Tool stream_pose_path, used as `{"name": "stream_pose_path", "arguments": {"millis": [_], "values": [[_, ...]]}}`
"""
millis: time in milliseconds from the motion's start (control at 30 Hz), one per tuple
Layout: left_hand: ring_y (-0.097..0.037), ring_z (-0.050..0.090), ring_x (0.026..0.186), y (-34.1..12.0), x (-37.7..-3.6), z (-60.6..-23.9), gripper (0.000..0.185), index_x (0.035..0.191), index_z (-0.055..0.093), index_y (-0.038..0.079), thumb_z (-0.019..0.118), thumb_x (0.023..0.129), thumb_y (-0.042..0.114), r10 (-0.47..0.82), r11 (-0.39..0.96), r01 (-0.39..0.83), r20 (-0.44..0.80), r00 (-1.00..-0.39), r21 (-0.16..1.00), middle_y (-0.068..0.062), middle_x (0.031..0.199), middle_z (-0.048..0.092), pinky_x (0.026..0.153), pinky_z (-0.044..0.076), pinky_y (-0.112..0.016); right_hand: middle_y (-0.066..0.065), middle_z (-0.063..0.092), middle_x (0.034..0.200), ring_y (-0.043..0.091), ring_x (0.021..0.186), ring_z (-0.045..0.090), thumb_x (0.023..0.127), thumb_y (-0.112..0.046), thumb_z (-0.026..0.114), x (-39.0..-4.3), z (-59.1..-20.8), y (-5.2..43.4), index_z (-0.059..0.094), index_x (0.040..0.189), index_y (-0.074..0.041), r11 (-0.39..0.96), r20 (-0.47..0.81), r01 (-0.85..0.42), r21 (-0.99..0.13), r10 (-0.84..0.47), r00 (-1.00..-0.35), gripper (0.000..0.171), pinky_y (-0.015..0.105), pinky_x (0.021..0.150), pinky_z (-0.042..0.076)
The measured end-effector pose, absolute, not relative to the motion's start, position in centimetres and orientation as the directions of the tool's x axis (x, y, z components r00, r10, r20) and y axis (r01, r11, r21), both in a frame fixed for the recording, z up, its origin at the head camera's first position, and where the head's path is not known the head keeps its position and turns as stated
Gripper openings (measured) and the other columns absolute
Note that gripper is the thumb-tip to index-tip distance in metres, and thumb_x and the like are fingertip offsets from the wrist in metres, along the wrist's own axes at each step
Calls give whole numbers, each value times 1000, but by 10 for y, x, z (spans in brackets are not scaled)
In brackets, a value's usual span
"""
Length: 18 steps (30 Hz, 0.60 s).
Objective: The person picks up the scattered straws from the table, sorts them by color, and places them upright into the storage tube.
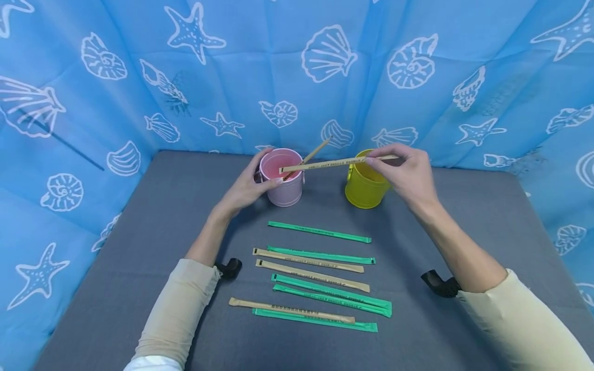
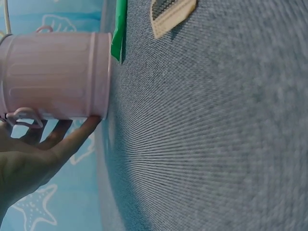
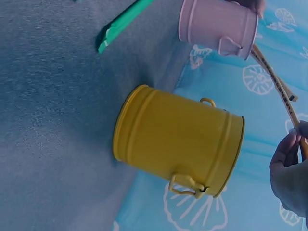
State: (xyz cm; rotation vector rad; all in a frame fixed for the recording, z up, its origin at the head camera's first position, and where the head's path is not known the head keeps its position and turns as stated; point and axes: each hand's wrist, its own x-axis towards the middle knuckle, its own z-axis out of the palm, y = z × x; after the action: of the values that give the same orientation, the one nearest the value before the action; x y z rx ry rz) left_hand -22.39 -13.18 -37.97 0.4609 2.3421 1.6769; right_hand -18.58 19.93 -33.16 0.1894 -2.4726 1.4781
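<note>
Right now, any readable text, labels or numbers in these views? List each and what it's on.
No text can be read.
Beige wrapped stick in the right hand: dark print along it, too blurred.
Beige sticks on the table: print too small.
Green sticks: faint print, unreadable.
Pink bucket, yellow bucket: no lettering visible.

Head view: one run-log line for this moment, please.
left hand: holds pink bucket | right hand: pinches tan wrapped stick, tip over pink bucket
</note>
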Motion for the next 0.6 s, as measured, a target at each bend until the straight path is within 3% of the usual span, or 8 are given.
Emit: {"name": "stream_pose_path", "arguments": {"millis": [367,600], "values": [[-34,37,136,-131,-222,-380,81,158,18,9,68,94,17,373,314,126,0,-928,941,-18,152,34,108,36,-52,5,67,101,22,81,71,90,-27,75,-197,-333,180,75,99,-7,451,250,-250,-857,-59,-966,22,25,67,51],[-32,36,137,-133,-234,-399,83,159,18,15,69,94,21,368,301,120,1,-930,946,-15,153,34,108,35,-52,3,68,105,15,82,70,88,-27,77,-208,-335,165,74,99,-7,394,237,-251,-884,-85,-968,23,28,66,47]]}}
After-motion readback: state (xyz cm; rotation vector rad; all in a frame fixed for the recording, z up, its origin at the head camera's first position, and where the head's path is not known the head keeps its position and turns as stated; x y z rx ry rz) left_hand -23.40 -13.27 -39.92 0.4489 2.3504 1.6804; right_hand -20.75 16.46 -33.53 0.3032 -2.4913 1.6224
